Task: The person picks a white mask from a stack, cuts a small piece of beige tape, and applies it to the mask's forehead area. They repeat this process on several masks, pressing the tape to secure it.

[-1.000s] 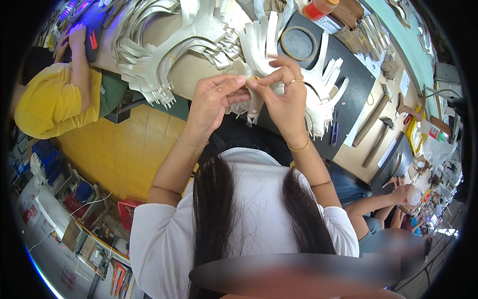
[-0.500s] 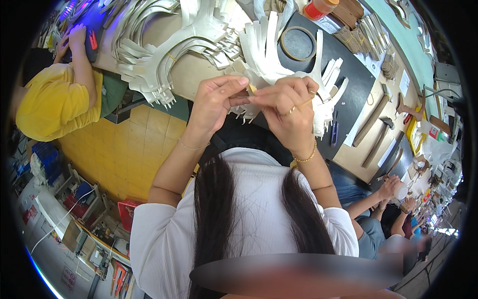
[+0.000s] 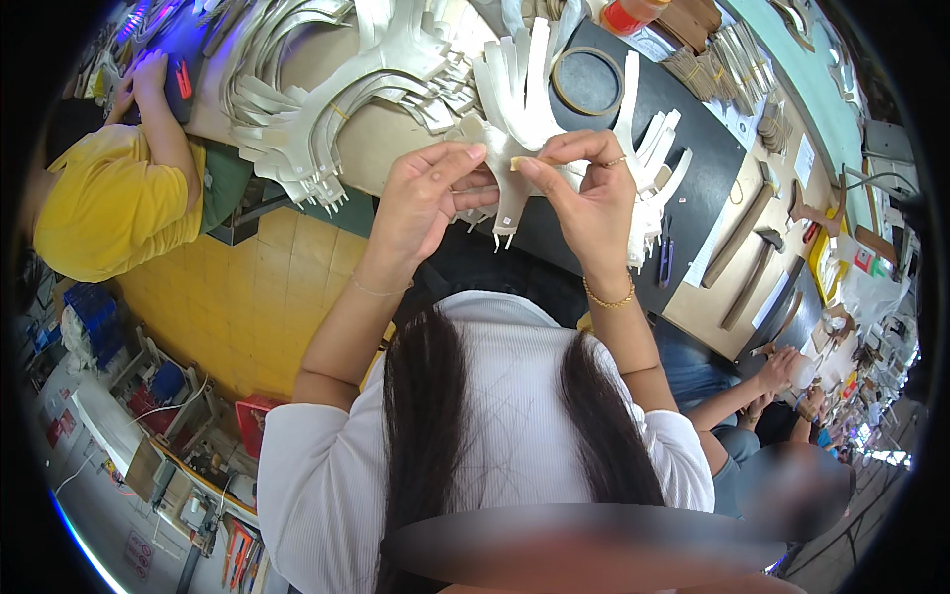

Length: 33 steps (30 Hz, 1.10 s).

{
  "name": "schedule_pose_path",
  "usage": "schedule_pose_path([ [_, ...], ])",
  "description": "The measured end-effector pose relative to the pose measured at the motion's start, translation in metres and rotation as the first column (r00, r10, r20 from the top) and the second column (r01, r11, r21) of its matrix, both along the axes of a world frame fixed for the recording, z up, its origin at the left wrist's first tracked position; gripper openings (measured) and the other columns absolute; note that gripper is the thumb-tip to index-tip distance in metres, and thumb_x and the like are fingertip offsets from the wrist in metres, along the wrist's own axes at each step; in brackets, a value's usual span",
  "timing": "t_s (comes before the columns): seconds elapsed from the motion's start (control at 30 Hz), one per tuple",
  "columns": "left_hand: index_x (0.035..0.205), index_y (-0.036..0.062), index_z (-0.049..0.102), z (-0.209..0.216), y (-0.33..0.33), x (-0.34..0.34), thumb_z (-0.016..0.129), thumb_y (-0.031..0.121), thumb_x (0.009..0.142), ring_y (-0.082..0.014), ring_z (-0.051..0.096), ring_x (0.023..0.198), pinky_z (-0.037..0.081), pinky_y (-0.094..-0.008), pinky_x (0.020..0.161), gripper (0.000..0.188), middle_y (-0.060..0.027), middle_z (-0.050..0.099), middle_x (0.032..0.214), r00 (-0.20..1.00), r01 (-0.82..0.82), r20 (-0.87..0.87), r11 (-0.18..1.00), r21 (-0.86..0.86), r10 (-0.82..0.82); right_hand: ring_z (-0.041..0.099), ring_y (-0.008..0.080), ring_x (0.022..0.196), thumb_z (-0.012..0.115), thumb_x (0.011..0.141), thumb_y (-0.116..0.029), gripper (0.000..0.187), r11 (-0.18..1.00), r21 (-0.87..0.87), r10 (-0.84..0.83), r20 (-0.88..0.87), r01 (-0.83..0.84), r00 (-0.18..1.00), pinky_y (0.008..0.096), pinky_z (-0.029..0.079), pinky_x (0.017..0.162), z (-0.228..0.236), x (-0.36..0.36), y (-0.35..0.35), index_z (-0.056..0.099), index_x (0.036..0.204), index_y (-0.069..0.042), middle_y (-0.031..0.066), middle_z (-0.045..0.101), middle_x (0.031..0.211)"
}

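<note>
My right hand (image 3: 586, 193) pinches a small pale yellow piece (image 3: 516, 163) between thumb and forefinger. My left hand (image 3: 427, 198) is a little way to its left, thumb pressed toward the forefinger and the other fingers loosely curled. Whether anything small sits in that pinch cannot be made out. Below and behind both hands lies a pile of white flat strap pieces (image 3: 529, 124) with branching arms. One white piece (image 3: 512, 203) with two thin prongs at its end shows between my hands.
More white curved pieces (image 3: 371, 74) lie stacked at left. A round dark disc (image 3: 588, 81), a small blue-handled tool (image 3: 666, 259) and hammers (image 3: 754, 277) lie on the right. A co-worker in a yellow shirt (image 3: 119, 203) sits at left; another person's hands (image 3: 777, 371) show at lower right.
My hands have moved apart, the right one drawing away from the left with the small yellow piece. The pronged white piece now shows in the gap between them.
</note>
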<state>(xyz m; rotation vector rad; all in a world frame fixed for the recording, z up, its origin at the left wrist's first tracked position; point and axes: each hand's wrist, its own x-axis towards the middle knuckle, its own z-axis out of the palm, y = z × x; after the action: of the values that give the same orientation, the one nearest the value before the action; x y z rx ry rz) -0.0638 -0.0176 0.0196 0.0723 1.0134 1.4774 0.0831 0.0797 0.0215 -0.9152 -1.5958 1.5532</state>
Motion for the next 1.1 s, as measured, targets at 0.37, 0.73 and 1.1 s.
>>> schedule_pose_path([
  [0.37, 0.098, -0.0029, 0.066, -0.003, -0.002, 0.001, 0.061, 0.015, 0.091, -0.0174, 0.067, 0.079, 0.057, -0.0312, 0.074, 0.02, -0.0107, 0.067, 0.091, 0.999, -0.028, -0.019, 1.0, 0.002, 0.028, 0.059, 0.0161, 0.079, 0.076, 0.073, -0.001, 0.021, 0.933, 0.352, 0.042, 0.098, -0.074, 0.994, 0.0286, 0.041, 0.079, 0.007, -0.005, -0.004, 0.058, 0.08, -0.008, 0.0046, 0.065, 0.084],
  [0.73, 0.096, -0.0028, 0.064, -0.001, 0.002, -0.001, 0.061, 0.015, 0.091, -0.0187, 0.067, 0.079, 0.056, -0.0313, 0.076, 0.018, -0.0117, 0.068, 0.092, 0.999, -0.031, 0.01, 0.999, -0.013, 0.031, 0.057, 0.011, 0.086, 0.074, 0.077, 0.003, 0.02, 0.989, 0.12, 0.078, 0.107, -0.09, 0.991, 0.0235, 0.046, 0.078, 0.009, 0.001, 0.0, 0.056, 0.085, -0.004, 0.0067, 0.062, 0.088],
  [1.1, 0.094, -0.0021, 0.064, -0.006, 0.001, -0.003, 0.061, 0.015, 0.091, -0.0182, 0.067, 0.076, 0.055, -0.0316, 0.075, 0.018, -0.011, 0.068, 0.089, 0.999, -0.041, 0.0, 0.999, -0.026, 0.041, 0.059, 0.0187, 0.075, 0.077, 0.071, 0.001, 0.021, 0.852, 0.523, 0.035, -0.015, -0.022, 0.999, 0.0293, 0.039, 0.076, 0.03, 0.011, -0.009, 0.06, 0.077, -0.01, 0.0031, 0.065, 0.078],
])
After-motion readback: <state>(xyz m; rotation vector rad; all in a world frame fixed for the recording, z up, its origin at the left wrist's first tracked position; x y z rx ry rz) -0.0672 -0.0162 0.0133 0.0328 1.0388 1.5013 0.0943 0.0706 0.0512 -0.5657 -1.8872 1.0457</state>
